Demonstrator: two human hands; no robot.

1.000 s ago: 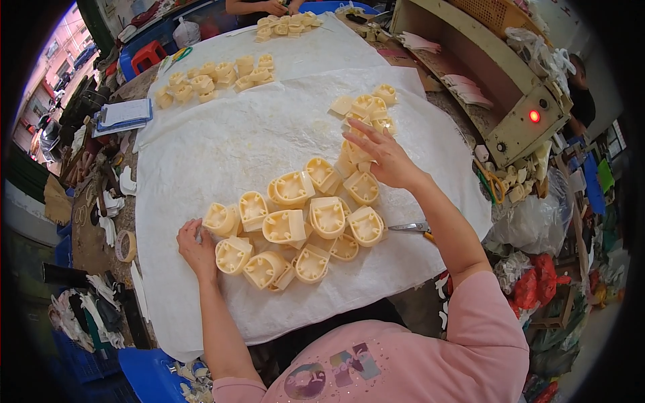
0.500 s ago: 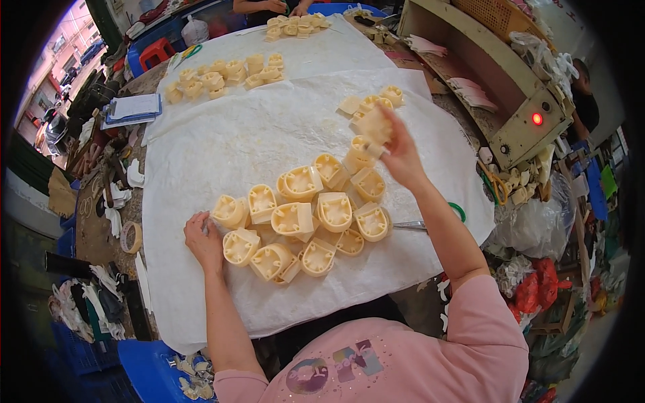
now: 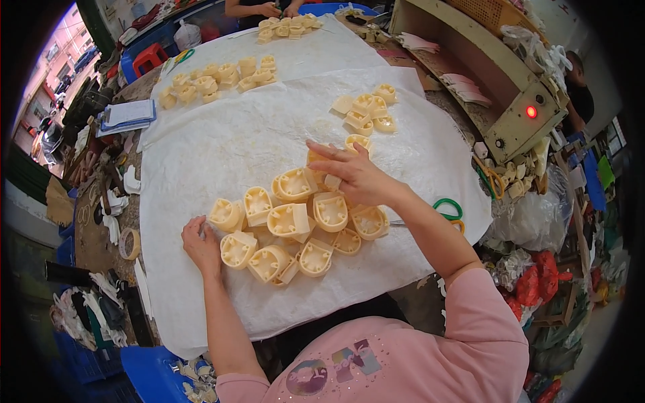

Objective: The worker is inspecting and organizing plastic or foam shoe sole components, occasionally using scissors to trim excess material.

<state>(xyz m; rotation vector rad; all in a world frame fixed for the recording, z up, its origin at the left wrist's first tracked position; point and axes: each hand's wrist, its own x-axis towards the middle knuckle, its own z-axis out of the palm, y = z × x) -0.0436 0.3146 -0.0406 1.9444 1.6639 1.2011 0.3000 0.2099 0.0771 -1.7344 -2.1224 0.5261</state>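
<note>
A pile of cream-coloured, D-shaped moulded plastic pieces (image 3: 289,221), hollow with small posts inside, lies on the white sheet (image 3: 201,154) before me. Over the pile's far right end hovers my right hand (image 3: 359,176), fingers stretched out and apart. It covers some of the pieces there, and contact cannot be made out. My left hand (image 3: 200,245) rests on the sheet beside the pile's left end, fingers loosely bent and holding nothing. Farther off to the right sits a smaller group of the same pieces (image 3: 367,107).
Right of my right forearm lie scissors with a green and orange handle (image 3: 447,209). More cream pieces (image 3: 215,77) are at the far left, and another person's hands (image 3: 279,9) are at the far end. A metal machine (image 3: 514,117) with a red light borders the right side.
My right hand has come back from the small group toward the near pile and let go of the cream piece it held, which now lies in that group. My left hand stays in place.
</note>
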